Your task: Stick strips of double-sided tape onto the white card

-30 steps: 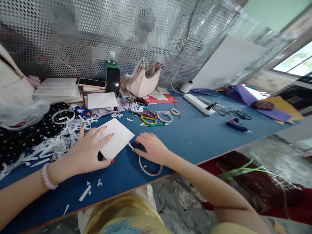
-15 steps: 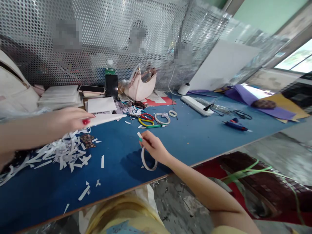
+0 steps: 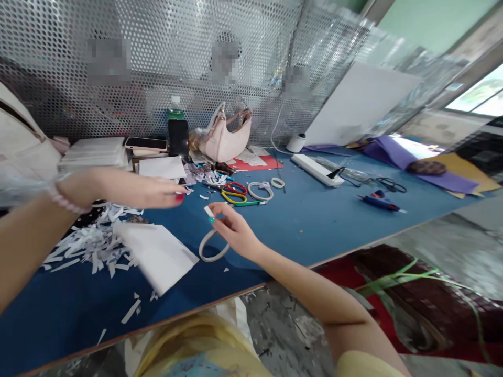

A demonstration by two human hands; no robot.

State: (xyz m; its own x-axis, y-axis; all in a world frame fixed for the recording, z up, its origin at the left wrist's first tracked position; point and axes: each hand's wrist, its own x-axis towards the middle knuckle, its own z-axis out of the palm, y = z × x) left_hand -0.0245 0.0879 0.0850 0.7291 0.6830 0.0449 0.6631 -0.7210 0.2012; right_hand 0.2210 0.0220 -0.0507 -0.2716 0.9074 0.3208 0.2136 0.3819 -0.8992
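Left hand [image 3: 133,189], blurred, fingers stretched flat above white card [image 3: 163,256], palm hidden. Right hand [image 3: 233,229] narrowed, pinching tape roll [image 3: 212,258], tape end [image 3: 208,211] poking past fingertips. Card, just left of roll, overlaps paper scraps [image 3: 94,246]; edges smeared, contact with table [image 3: 298,235] unclear.

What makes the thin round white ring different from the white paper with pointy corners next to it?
The thin round white ring curves around an open middle; the white paper has corners and straighter edges. The ring looks smaller; the paper looks bigger. The ring is in the grip of the right hand; the paper is in neither hand's grip. Both are white.
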